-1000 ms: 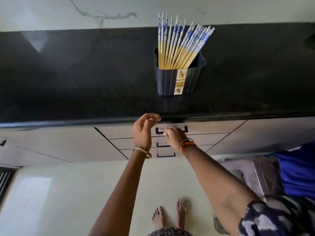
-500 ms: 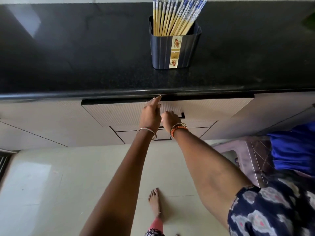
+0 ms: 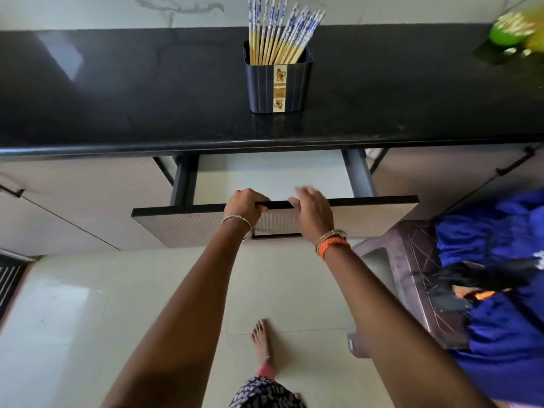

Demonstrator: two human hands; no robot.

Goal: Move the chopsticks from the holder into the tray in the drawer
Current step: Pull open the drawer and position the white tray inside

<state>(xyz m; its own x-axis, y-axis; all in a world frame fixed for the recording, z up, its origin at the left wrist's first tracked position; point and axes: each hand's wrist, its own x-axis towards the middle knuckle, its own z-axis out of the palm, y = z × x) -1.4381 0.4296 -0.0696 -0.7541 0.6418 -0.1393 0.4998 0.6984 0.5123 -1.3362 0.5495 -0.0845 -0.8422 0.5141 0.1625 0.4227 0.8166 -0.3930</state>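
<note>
Drawer part open, both hands at its top edge.
Left hand grip clamped on edge; right hand fingers apart, blurred. Chopsticks upright in holder on worktop, near front edge.

Drawer: part open under black counter, pale bare floor inside, no tray seen.
L hand: fingers curled over drawer front's top edge.
R hand: on same edge, fingers blurred.
Holder: dark, upright on counter, w/ chopsticks standing inside, fanned to the right.
Stool: right of drawer, blue cloth on it.
</note>
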